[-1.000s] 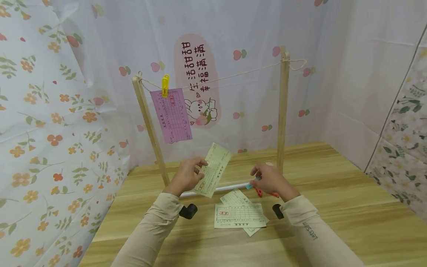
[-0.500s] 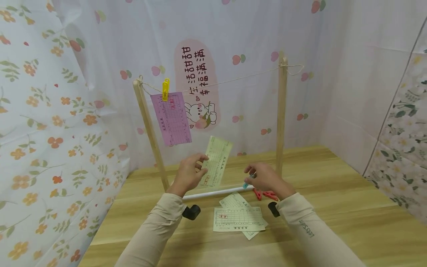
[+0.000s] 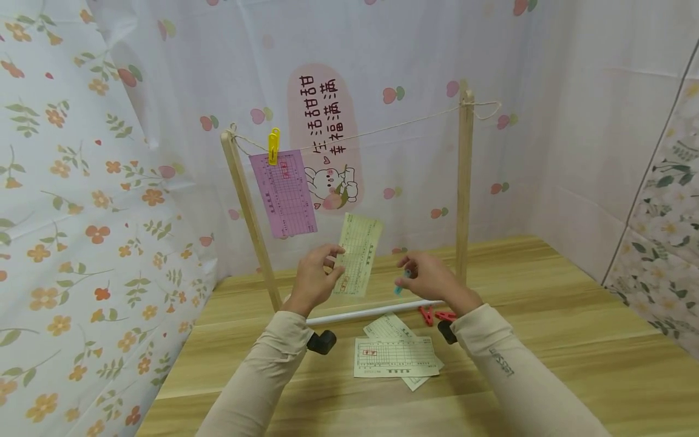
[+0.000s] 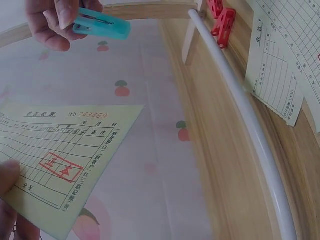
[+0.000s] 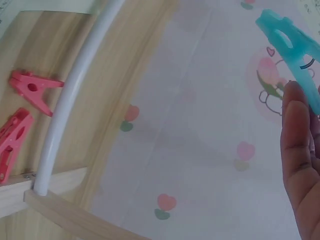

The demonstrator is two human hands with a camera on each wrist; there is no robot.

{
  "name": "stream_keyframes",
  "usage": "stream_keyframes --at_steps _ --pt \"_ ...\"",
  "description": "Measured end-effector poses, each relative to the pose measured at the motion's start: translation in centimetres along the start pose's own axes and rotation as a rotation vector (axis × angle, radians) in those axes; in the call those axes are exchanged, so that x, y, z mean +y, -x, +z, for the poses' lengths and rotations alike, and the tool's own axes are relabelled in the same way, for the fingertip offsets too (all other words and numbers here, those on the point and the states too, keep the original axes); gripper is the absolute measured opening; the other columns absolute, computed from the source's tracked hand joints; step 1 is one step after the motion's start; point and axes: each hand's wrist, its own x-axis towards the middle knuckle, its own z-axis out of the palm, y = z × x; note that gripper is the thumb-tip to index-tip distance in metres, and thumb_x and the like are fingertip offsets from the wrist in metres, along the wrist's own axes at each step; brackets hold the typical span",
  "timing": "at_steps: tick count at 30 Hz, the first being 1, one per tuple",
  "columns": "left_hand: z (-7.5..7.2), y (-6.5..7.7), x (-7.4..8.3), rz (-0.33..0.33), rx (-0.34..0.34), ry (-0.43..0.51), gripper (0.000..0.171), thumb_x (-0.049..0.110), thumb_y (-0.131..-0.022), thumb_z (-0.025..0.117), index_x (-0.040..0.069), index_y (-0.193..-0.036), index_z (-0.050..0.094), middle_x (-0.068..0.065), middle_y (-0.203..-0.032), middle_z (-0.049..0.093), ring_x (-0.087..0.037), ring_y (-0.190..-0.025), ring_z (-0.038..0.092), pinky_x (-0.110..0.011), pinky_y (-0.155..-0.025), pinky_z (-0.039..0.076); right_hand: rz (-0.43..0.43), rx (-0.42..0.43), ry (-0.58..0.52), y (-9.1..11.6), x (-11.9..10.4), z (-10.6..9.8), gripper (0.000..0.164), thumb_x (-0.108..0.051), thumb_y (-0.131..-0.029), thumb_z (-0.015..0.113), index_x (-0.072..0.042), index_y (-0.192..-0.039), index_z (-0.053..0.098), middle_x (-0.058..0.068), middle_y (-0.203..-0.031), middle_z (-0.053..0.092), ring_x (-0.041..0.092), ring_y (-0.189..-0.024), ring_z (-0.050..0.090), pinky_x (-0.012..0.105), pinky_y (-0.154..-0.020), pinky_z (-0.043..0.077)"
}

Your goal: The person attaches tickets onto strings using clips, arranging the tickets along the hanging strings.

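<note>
My left hand (image 3: 318,274) pinches a pale yellow receipt slip (image 3: 358,252) by its left edge, raised over the table and below the string (image 3: 393,124). In the left wrist view the slip (image 4: 75,150) shows a printed table and a red stamp, with the thumb (image 4: 9,175) on its face. My right hand (image 3: 431,280) holds a light blue clothespin (image 3: 402,283) between thumb and fingers, a little right of the slip. The right wrist view shows that clothespin (image 5: 292,47) up close. A purple slip (image 3: 285,194) hangs from the string under a yellow clothespin (image 3: 273,147).
Two wooden posts (image 3: 463,194) carry the string, and a white rod (image 3: 377,311) runs between their feet. More yellow slips (image 3: 395,358) lie overlapping on the table (image 3: 519,364). Red clothespins (image 3: 426,315) lie by the right post. A patterned curtain (image 3: 415,54) stands behind.
Both hands have risen a little, the slip turning more upright in the left hand. My right hand has lifted the light blue clothespin up and leftward, away from the red clothespins.
</note>
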Motion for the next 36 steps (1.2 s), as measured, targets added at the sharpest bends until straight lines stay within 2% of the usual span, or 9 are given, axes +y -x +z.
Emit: stream_keyframes --at_steps 6,11,21,29,36 --pt "0.0 -0.5 0.3 0.013 0.036 0.001 0.029 -0.001 -0.074 0.071 0.006 -0.101 0.063 -0.008 -0.097 0.064 -0.021 -0.077 0.061 -0.023 -0.059 0.052 -0.025 0.004 -0.022 -0.6 -0.4 -0.3 0.031 -0.022 -0.081 0.069 -0.006 -0.105 0.058 0.012 -0.1 0.06 0.021 -0.085 0.058 0.036 -0.072 0.05" --pt "0.0 -0.7 0.6 -0.005 0.051 0.025 0.028 -0.001 -0.075 0.071 0.006 -0.1 0.062 -0.008 -0.096 0.064 -0.021 -0.077 0.061 -0.024 -0.06 0.052 -0.042 0.01 -0.031 -1.0 -1.0 -0.7 0.032 -0.021 -0.081 0.069 -0.004 -0.106 0.058 0.011 -0.096 0.06 0.021 -0.084 0.059 0.035 -0.071 0.05" --pt "0.1 -1.4 1.1 0.012 0.107 0.036 0.028 0.0 -0.074 0.071 0.006 -0.1 0.063 -0.006 -0.096 0.064 -0.019 -0.076 0.062 -0.024 -0.06 0.052 -0.093 0.068 0.016 -2.0 -2.4 -1.7 0.031 -0.022 -0.081 0.069 -0.005 -0.106 0.058 0.011 -0.097 0.061 0.022 -0.085 0.06 0.037 -0.072 0.051" --pt "0.1 -1.9 1.2 0.013 0.139 0.044 0.027 -0.001 -0.074 0.071 0.006 -0.1 0.062 -0.007 -0.096 0.063 -0.018 -0.077 0.062 -0.022 -0.059 0.052 -0.082 0.091 0.004 -2.7 -3.7 -2.5 0.03 -0.022 -0.082 0.068 -0.007 -0.106 0.058 0.012 -0.101 0.06 0.024 -0.089 0.06 0.039 -0.075 0.051" --pt "0.0 -2.3 1.4 -0.026 0.146 0.075 0.027 0.0 -0.076 0.069 0.007 -0.102 0.062 -0.007 -0.099 0.062 -0.019 -0.08 0.062 -0.023 -0.061 0.052 -0.074 0.111 -0.013 -3.2 -4.6 -2.9 0.029 -0.022 -0.083 0.067 -0.008 -0.106 0.058 0.011 -0.1 0.059 0.024 -0.089 0.059 0.037 -0.074 0.051"
